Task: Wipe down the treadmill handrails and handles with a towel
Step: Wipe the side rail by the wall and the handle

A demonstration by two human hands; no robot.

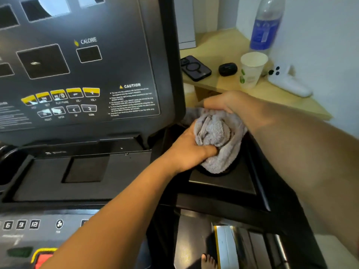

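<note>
A bunched grey towel [219, 140] sits over the round cup holder at the right end of the black treadmill console [223, 183]. My left hand [186, 150] grips the towel from the left, thumb dug into its folds. From above and behind, my right hand [221, 102] holds the top of the towel, its fingers hidden behind the cloth. The control panel [81, 74] with its buttons and CAUTION label rises at the left. No handrail is plainly visible.
A wooden shelf [219, 47] stands right of the console, holding a black phone [195, 67], a small black case [227, 69], a paper cup [251, 68], a blue-labelled water bottle [266, 26] and a white device [287, 80]. A bare foot [208, 262] shows on the belt below.
</note>
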